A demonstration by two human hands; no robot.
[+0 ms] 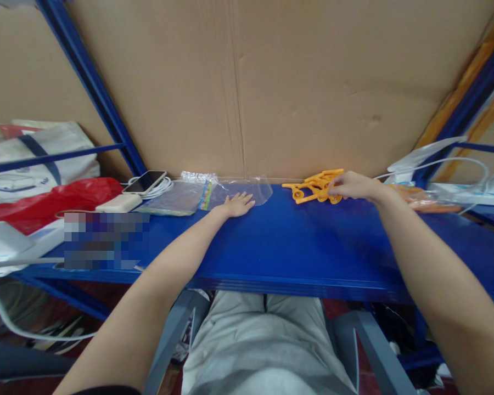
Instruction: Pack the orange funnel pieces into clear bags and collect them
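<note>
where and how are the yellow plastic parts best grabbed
Probably by the bar at the left end of the yellow plastic parts, pinched from the front left: it juts out beyond the rest, while the right hand is at the right end.

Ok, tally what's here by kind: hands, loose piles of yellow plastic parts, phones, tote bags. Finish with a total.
Hands: 2 (left hand, right hand)
Loose pile of yellow plastic parts: 1
Phone: 1
Tote bag: 1
Total: 5
</note>
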